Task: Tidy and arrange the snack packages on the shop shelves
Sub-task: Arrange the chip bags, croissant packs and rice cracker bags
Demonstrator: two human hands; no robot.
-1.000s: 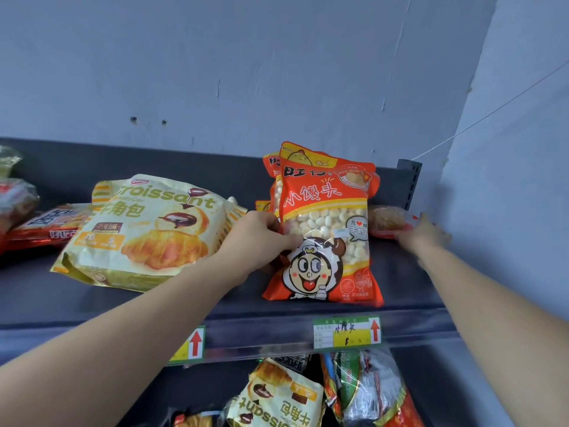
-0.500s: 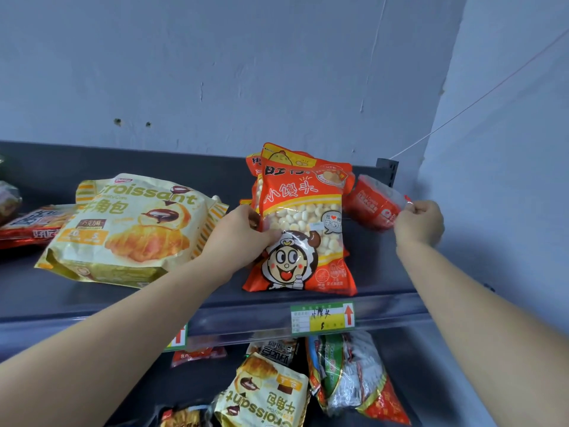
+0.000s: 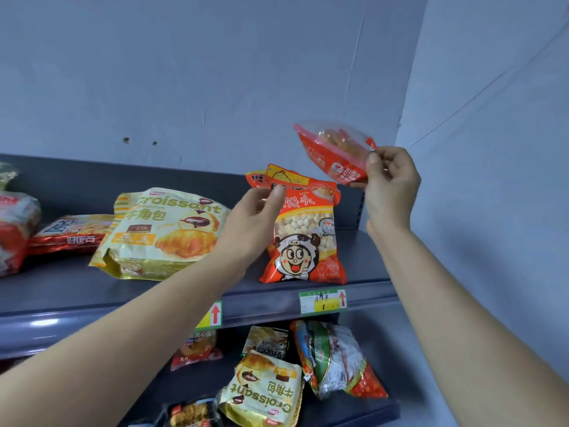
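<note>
**Upper shelf:** dark grey metal shelf board (image 3: pixel 366 260), set against a pale blue-grey painted wall (image 3: pixel 215 72).

1. Small red-and-clear plastic snack packet (image 3: pixel 334 152), with pale brown contents visible through the clear part. Position: in the air above the right end of the upper shelf, tilted, near the wall corner. The right hand (image 3: pixel 391 186) holds it, thumb and fingers pinching its right-hand corner.
2. Tall orange plastic bag with a cartoon face (image 3: pixel 304 241) and a window of small pale balls. Position: upright at the front right of the upper shelf. A second orange bag (image 3: pixel 255 178) stands just behind it, only its top corner showing. The left hand (image 3: pixel 252 223) is at the upper left edge of the front bag, thumb across the top corner and fingers loosely curled. Whether it grips the bag cannot be told.
3. Large yellow-gold croissant bag (image 3: pixel 166 232). Position: leaning back, left of the orange bags, just beside the left wrist.
4. Flat red foil pack (image 3: pixel 74 234). Position: lying flat, its right end hidden behind the croissant bag.
5. Red-and-clear bag (image 3: pixel 15 229). Position: far left, cut off by the frame.

**Shelf edge:** two green-and-yellow price labels with red arrows, one (image 3: pixel 323 302) under the cartoon bag and one (image 3: pixel 212 315) beside the left forearm.

**Lower shelf** (image 3: pixel 363 409):

- a yellow croissant pack (image 3: pixel 264 392), its print upside down
- a green, red and clear bag (image 3: pixel 335 362) to its right
- a small red packet (image 3: pixel 195 352) further back
</note>
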